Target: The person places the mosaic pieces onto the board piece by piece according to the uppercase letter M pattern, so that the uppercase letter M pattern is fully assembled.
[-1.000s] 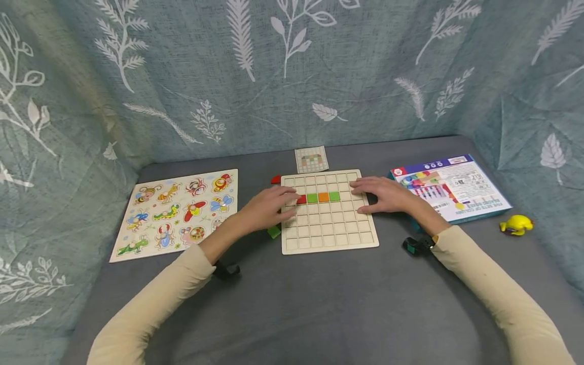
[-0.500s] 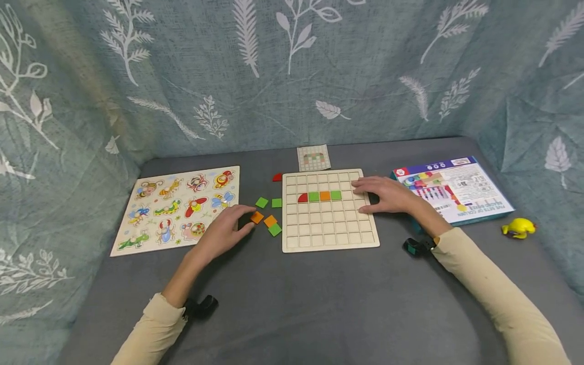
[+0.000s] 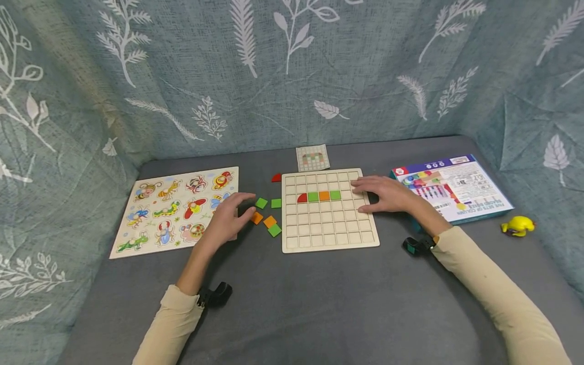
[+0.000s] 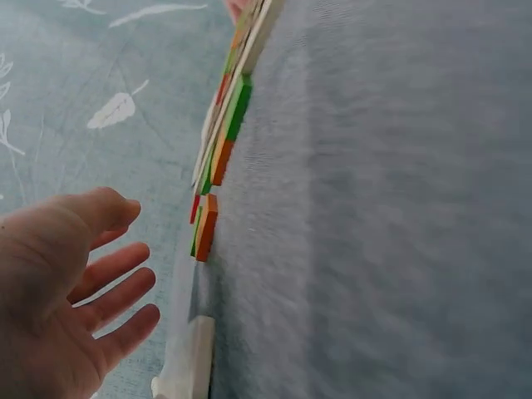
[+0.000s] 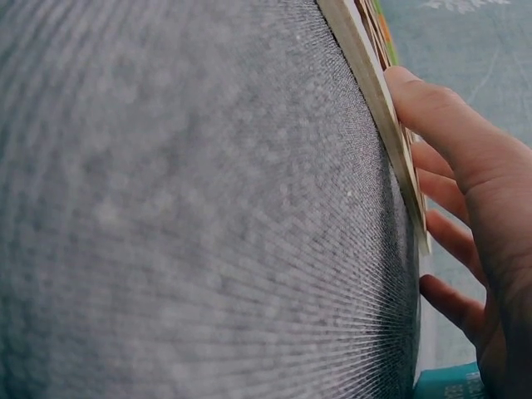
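Note:
A wooden grid board lies mid-table. One row of it holds a red quarter-round tile, a green square tile, an orange square tile and another green one. My right hand rests on the board's right edge, thumb and fingers spread; the right wrist view shows the thumb at the rim. Left of the loose tiles, my left hand hovers with relaxed fingers and holds nothing. Nearest it are a loose green tile and an orange tile.
More loose tiles lie by the board's left side: green, orange, green and red. A pattern card sits behind the board. An insect puzzle is left; a box and yellow toy are right.
My left hand has left the red tile on the board and moved left to the loose tiles, then shifted slightly away from me. The right hand has stayed on the board.

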Motion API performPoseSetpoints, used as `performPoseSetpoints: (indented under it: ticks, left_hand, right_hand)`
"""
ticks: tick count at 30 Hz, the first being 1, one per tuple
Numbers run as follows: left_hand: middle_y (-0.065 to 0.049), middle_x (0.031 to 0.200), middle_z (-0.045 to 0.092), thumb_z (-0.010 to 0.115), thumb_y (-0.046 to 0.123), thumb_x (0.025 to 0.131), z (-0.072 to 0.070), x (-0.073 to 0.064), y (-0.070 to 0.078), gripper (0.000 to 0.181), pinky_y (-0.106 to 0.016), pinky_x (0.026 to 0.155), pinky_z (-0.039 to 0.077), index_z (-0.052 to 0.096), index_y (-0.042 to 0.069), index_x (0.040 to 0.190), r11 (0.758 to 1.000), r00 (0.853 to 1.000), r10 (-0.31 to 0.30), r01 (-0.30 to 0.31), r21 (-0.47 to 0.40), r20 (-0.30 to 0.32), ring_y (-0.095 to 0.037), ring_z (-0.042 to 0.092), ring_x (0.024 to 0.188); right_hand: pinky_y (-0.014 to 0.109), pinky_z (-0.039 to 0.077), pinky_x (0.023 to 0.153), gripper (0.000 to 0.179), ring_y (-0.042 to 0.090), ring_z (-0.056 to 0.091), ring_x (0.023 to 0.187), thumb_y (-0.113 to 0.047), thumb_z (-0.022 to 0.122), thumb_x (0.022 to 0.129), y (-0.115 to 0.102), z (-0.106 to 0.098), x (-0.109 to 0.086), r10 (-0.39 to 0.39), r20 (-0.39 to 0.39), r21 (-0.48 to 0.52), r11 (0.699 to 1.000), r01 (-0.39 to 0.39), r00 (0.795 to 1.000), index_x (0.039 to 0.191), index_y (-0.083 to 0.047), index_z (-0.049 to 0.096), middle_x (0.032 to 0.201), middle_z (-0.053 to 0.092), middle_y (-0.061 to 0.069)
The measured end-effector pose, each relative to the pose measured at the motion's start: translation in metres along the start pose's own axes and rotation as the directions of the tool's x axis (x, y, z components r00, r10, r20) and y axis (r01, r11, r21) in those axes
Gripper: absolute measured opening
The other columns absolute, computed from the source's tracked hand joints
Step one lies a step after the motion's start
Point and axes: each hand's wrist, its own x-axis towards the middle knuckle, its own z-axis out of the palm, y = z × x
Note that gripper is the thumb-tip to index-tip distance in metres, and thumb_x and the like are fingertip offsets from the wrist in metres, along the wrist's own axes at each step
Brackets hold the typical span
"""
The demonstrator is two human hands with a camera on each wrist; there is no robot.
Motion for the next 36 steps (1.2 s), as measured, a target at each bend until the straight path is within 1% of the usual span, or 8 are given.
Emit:
performPoseSetpoints:
  ticks: [2, 6, 11, 18, 24, 28, 36]
  left_hand:
    - [-0.018, 0.132, 0.058, 0.062, 0.018, 0.095, -0.001, 0.005, 0.000, 0.039, -0.053, 0.099, 0.046, 0.058, 0.004, 0.130, 1.000, 1.000, -0.004, 0.004, -0.016, 0.001, -0.035, 0.056, 0.118]
    - [-0.018, 0.133, 0.057, 0.061, 0.018, 0.095, 0.000, 0.015, 0.000, 0.040, -0.050, 0.095, 0.048, 0.057, 0.005, 0.133, 0.999, 0.999, -0.034, 0.035, -0.024, 0.019, -0.034, 0.056, 0.116]
    - [-0.018, 0.133, 0.056, 0.059, 0.019, 0.097, 0.002, 0.025, 0.001, 0.041, -0.049, 0.096, 0.049, 0.055, 0.005, 0.135, 0.998, 0.998, -0.054, 0.055, -0.017, 0.045, -0.034, 0.056, 0.119]
    - [-0.018, 0.134, 0.055, 0.060, 0.019, 0.096, 0.005, 0.033, 0.002, 0.041, -0.048, 0.097, 0.049, 0.056, 0.005, 0.135, 0.997, 0.996, -0.070, 0.070, -0.012, 0.055, -0.034, 0.057, 0.118]
    - [-0.019, 0.133, 0.055, 0.060, 0.018, 0.096, 0.007, 0.037, 0.003, 0.041, -0.049, 0.098, 0.048, 0.055, 0.004, 0.135, 0.997, 0.996, -0.073, 0.074, -0.015, 0.055, -0.035, 0.056, 0.120]
    - [-0.018, 0.134, 0.054, 0.060, 0.019, 0.096, 0.007, 0.040, 0.004, 0.042, -0.049, 0.099, 0.048, 0.055, 0.005, 0.136, 0.996, 0.994, -0.090, 0.092, -0.017, 0.068, -0.035, 0.055, 0.121]
    - [-0.018, 0.136, 0.053, 0.060, 0.020, 0.096, 0.005, 0.050, 0.008, 0.043, -0.049, 0.097, 0.047, 0.054, 0.006, 0.137, 0.995, 0.992, -0.096, 0.096, 0.000, 0.080, -0.034, 0.056, 0.120]
  right_hand:
    - [0.060, 0.031, 0.111, 0.056, 0.033, 0.040, 0.139, -0.041, 0.072, 0.085, 0.000, 0.000, 0.000, 0.005, 0.002, 0.000, 1.000, -0.005, 1.000, 0.132, -0.013, 0.061, 0.148, 0.048, 0.011]
    - [0.061, 0.031, 0.111, 0.056, 0.033, 0.040, 0.139, -0.039, 0.073, 0.084, -0.001, -0.001, 0.000, 0.007, 0.000, 0.010, 1.000, -0.007, 1.000, 0.132, -0.013, 0.061, 0.148, 0.048, 0.011]
    - [0.061, 0.031, 0.110, 0.055, 0.033, 0.041, 0.139, -0.039, 0.073, 0.084, -0.001, -0.001, 0.001, 0.005, -0.003, 0.008, 1.000, -0.005, 1.000, 0.131, -0.012, 0.061, 0.147, 0.049, 0.011]
    - [0.059, 0.030, 0.112, 0.055, 0.031, 0.039, 0.140, -0.040, 0.073, 0.084, -0.001, -0.001, 0.001, 0.019, 0.011, 0.010, 1.000, -0.019, 1.000, 0.132, -0.013, 0.061, 0.148, 0.048, 0.009]
    - [0.060, 0.031, 0.111, 0.056, 0.033, 0.041, 0.139, -0.040, 0.073, 0.084, -0.002, -0.001, 0.001, 0.013, 0.004, 0.004, 1.000, -0.013, 1.000, 0.131, -0.013, 0.061, 0.147, 0.049, 0.011]
    - [0.060, 0.031, 0.111, 0.055, 0.033, 0.041, 0.139, -0.039, 0.073, 0.085, -0.002, -0.001, 0.000, 0.015, 0.001, 0.009, 1.000, -0.015, 1.000, 0.131, -0.012, 0.061, 0.147, 0.049, 0.011]
    - [0.060, 0.032, 0.110, 0.055, 0.033, 0.041, 0.138, -0.040, 0.073, 0.084, -0.002, -0.001, 0.001, 0.012, -0.005, 0.000, 1.000, -0.012, 1.000, 0.131, -0.013, 0.061, 0.147, 0.050, 0.011]
